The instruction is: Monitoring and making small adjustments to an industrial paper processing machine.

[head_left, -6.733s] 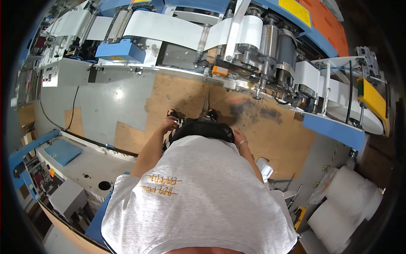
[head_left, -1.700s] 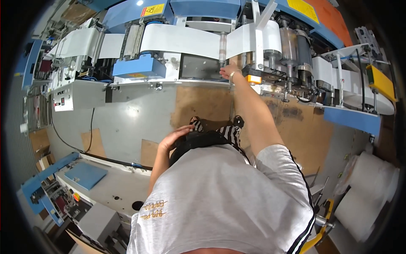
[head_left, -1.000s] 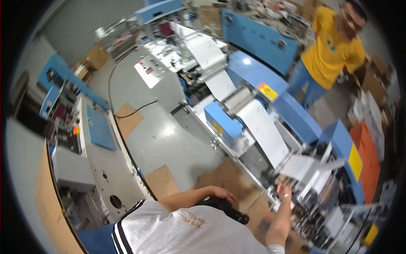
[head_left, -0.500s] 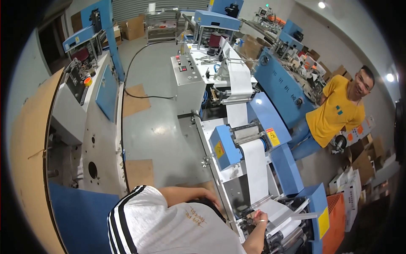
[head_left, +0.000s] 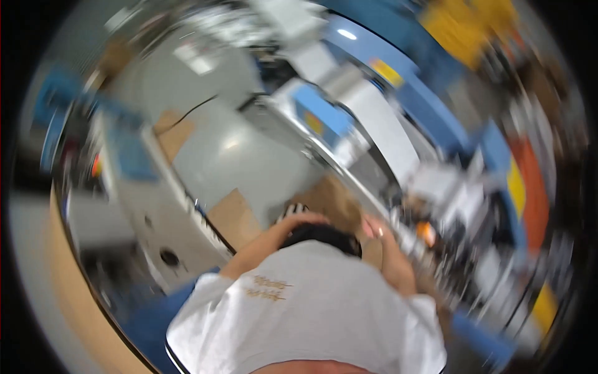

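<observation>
The view is smeared by motion. My left hand (head_left: pixel 307 219) is at the front of my body, beside dark clothing (head_left: pixel 321 235) below my white shirt; its fingers are too blurred to read. My right hand (head_left: pixel 374 225) hangs at the near edge of the machine's white frame (head_left: pixel 349 177), apart from the paper. Nothing shows plainly in either hand. A white paper web (head_left: pixel 381 124) runs down the machine past a blue housing (head_left: pixel 321 115). Close to my right hand, the rollers and metal parts (head_left: pixel 461 218) are blurred, with an orange glow among them.
Another machine with a pale side panel (head_left: pixel 146 212) stands on my left. Brown cardboard sheets (head_left: pixel 235 215) lie on the grey floor (head_left: pixel 249 159) between the machines. A black cable (head_left: pixel 190 112) crosses the floor. A person in a yellow shirt (head_left: pixel 458 28) stands beyond the machine on the right.
The view has swung down and turned, so the machine sits higher and further right. My right hand has drawn back from the paper and rollers toward my body.
</observation>
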Motion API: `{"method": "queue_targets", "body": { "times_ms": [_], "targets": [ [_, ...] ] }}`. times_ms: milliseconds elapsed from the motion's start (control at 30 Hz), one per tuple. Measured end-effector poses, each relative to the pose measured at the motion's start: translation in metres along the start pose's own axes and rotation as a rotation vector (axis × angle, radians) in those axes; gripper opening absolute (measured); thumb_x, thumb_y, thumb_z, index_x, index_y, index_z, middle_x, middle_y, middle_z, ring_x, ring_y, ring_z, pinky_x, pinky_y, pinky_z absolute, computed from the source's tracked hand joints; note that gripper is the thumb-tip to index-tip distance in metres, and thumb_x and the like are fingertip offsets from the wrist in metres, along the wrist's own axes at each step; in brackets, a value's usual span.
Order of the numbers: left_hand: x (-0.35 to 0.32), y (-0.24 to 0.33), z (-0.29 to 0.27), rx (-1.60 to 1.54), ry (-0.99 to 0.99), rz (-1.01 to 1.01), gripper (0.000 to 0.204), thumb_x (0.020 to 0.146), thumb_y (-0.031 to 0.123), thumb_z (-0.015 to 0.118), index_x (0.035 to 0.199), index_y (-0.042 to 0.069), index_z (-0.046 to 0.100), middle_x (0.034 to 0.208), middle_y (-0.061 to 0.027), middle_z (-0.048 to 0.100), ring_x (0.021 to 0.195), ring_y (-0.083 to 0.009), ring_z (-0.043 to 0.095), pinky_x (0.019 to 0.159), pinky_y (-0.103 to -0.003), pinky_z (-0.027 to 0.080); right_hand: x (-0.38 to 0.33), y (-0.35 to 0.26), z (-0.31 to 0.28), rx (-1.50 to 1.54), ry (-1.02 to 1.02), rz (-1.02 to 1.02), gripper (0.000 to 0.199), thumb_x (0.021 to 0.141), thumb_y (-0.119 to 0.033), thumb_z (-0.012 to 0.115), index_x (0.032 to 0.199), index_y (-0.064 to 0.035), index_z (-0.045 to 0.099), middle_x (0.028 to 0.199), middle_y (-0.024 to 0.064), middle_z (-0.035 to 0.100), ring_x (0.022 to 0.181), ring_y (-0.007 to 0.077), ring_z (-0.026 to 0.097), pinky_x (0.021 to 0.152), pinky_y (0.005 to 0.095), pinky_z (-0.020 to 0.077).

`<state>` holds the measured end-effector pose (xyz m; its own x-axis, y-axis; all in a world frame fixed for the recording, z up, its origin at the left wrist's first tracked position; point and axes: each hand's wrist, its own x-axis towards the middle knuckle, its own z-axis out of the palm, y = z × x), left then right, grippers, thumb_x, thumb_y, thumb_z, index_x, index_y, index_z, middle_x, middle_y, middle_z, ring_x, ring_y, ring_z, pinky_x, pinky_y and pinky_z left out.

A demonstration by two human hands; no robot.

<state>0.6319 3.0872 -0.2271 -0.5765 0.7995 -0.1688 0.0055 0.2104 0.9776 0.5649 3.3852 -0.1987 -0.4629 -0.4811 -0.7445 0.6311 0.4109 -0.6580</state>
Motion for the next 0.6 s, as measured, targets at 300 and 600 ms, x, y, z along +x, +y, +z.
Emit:
{"method": "queue_targets", "body": {
  "times_ms": [300, 600],
  "targets": [
    [-0.045, 0.051, -0.116, -0.223, -0.136, -0.561, 0.041, 0.078, 0.02, 0.045, 0.116, 0.006, 0.04, 0.113, -0.0056, 0.045, 0.104, -0.0172, 0.042, 0.088, -0.025, 0.031, 0.026, 0.071, 0.122, 0.02, 0.327, 0.278, 0.031, 0.075, -0.034, 0.049, 0.09, -0.0074, 0.054, 0.074, 0.0054, 0.051, 0.066, 0.0158, 0.048, 0.051, 0.0302, 0.0402],
    [-0.19, -0.175, -0.179, 0.47, -0.327, -0.429, 0.03, 0.071, 0.02, 0.053, 0.096, 0.005, 0.051, 0.097, -0.0104, 0.053, 0.09, -0.0259, 0.049, 0.077, -0.032, 0.039, 0.066, 0.073, 0.23, -0.169, 0.598, 0.316, 0.041, 0.076, -0.036, 0.035, 0.102, -0.0094, 0.053, 0.112, 0.0124, 0.046, 0.105, 0.0283, 0.042, 0.088, 0.0325, 0.0321]
  ]
}}
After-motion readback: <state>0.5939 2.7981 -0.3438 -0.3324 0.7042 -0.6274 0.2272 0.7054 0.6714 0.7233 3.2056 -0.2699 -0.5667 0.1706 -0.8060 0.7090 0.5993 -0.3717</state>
